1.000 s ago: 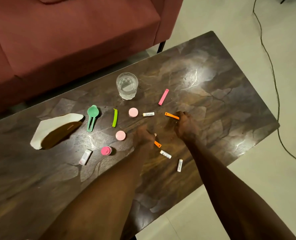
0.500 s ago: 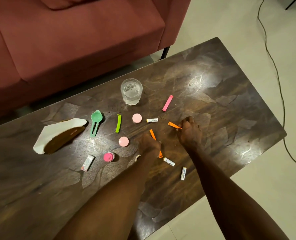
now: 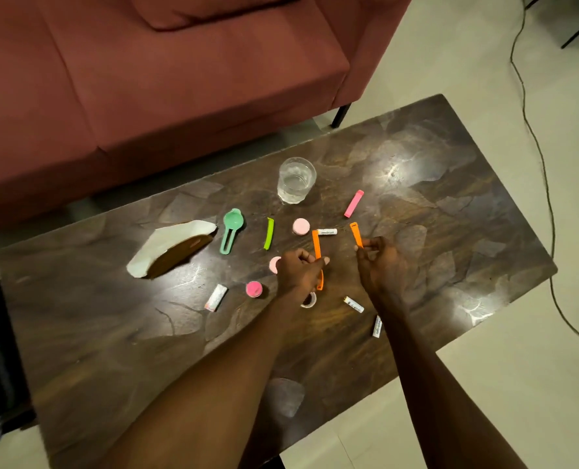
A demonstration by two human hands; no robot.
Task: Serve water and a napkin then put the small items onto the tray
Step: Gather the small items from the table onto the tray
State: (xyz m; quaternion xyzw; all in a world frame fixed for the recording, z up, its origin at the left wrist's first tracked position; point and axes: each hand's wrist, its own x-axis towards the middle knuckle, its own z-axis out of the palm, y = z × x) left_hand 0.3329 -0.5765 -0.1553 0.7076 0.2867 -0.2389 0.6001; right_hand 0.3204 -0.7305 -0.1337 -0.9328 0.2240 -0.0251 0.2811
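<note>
glass (image 3: 296, 180) behind scattered small items on table (image 3: 450, 204), napkin (image 3: 166, 243) at left

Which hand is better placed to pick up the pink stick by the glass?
Right. The right hand, pinching a short orange clip, sits nearest the pink plastic stick. The left hand holds a long orange clip farther away.

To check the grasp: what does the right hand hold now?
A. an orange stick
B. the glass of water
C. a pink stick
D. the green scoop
A: the right hand pinches an orange stick between its fingertips, lifted above the table.
</note>
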